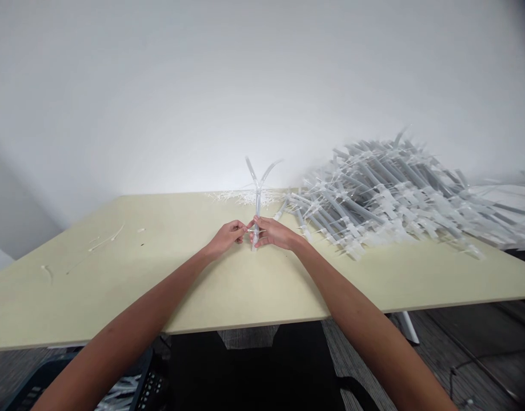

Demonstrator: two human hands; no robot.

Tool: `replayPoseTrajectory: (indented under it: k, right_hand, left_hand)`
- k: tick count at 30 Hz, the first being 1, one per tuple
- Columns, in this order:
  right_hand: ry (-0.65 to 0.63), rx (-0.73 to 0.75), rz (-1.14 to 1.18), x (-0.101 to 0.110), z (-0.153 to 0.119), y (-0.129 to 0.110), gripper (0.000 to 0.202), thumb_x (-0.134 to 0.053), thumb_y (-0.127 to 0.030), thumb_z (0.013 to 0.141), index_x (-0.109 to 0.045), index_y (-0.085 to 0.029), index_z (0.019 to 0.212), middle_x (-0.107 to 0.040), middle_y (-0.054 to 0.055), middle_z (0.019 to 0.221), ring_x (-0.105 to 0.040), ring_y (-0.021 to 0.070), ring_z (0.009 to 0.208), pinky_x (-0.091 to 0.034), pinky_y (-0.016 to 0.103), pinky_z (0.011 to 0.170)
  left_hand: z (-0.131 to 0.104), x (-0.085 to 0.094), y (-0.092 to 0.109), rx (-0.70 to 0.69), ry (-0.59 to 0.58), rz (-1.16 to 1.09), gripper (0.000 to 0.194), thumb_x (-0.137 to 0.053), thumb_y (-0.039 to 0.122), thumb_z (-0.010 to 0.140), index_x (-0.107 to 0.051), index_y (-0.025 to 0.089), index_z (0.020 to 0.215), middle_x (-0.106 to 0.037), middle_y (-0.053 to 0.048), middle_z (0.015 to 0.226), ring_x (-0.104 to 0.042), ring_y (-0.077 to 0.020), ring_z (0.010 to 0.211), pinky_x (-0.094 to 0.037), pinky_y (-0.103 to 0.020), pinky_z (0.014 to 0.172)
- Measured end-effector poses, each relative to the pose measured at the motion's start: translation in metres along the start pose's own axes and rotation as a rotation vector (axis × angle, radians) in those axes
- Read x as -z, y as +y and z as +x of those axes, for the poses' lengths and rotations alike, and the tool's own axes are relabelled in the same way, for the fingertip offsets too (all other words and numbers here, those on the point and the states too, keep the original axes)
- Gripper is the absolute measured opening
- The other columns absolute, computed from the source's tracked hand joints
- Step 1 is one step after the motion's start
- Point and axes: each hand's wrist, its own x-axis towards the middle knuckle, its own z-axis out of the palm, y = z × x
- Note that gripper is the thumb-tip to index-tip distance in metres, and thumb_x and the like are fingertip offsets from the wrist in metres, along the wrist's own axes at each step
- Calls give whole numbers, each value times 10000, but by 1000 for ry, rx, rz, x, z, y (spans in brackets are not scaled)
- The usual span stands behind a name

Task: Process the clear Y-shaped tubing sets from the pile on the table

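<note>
— Bright or dim?
— Bright; shines palest on the wall [288, 103] behind the clear tube [257, 204], greys toward the left, blackens at the top right corner.
— And under the tabletop [245, 291]?
— Sinks into gloom over the floor [442, 348].
— Sharp throughout?
— Hardly: smears the piled tubes [373, 191] at right, softens the clear tube's upper branches.
— Any distortion?
— Stretches the tabletop wide toward the sides.

The bench [95, 297] is plain pale yellow. The branched tube [257, 204] is translucent grey; the strips [241, 198] near the far edge are white.

Bare arms [146, 311] converge forward; left hand [227, 236] pinching, right hand [277, 233] curled beside it
</note>
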Motion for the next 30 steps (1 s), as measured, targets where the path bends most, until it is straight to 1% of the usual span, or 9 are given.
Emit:
replayPoseTrajectory:
  k: [4, 10, 13, 17, 26, 30]
  right_hand:
    - [-29, 16, -2, 2, 0, 1, 342, -460, -476, 864, -558, -166, 969, -625, 69, 807, -616, 148, 705, -535, 342, 716]
    - [-51, 18, -12, 2, -1, 1, 355, -456, -457, 872, -559, -161, 1039, -631, 78, 818, -619, 159, 731, -534, 344, 709]
    - [-45, 17, -18, 1, -1, 1, 372, -450, -480, 867, -562, -161, 1022, -633, 77, 807, -619, 162, 721, -536, 341, 696]
    - [-42, 22, -6, -1, -1, 0, 368, -453, -492, 861, -567, -165, 986, -634, 73, 798, -619, 159, 711, -539, 342, 698]
    - [16, -8, -22, -4, -1, -2, 367, -558, -497, 796, -568, -154, 928, -633, 72, 790, -610, 151, 688, -539, 323, 677]
    - [39, 11, -76, -4, 1, 0, 322, -673, -417, 721, -579, -154, 881, -629, 60, 769, -597, 143, 693, -522, 279, 635]
  left_hand:
    - [-1, -1, 2, 4, -4, 19, 299, -559, 466, 754, -537, 169, 781, -550, 11, 725, -508, -107, 630, -397, -258, 666]
    - [-1, -3, 1, -6, 41, 19, 279, -555, 443, 759, -531, 166, 784, -547, 15, 690, -503, -106, 611, -386, -249, 639]
    - [0, -5, -1, -4, 80, 14, 286, -557, 448, 752, -530, 166, 785, -546, 16, 671, -503, -108, 602, -388, -251, 633]
    - [1, -6, -3, 3, 90, 19, 292, -555, 458, 744, -532, 170, 781, -548, 16, 661, -507, -115, 603, -390, -251, 628]
    - [1, -7, -3, 10, 125, 25, 261, -551, 432, 746, -517, 175, 769, -536, 25, 657, -506, -109, 590, -388, -254, 620]
    - [1, -8, -4, -16, 146, 40, 238, -542, 409, 754, -502, 175, 758, -556, 16, 677, -526, -115, 612, -400, -260, 632]
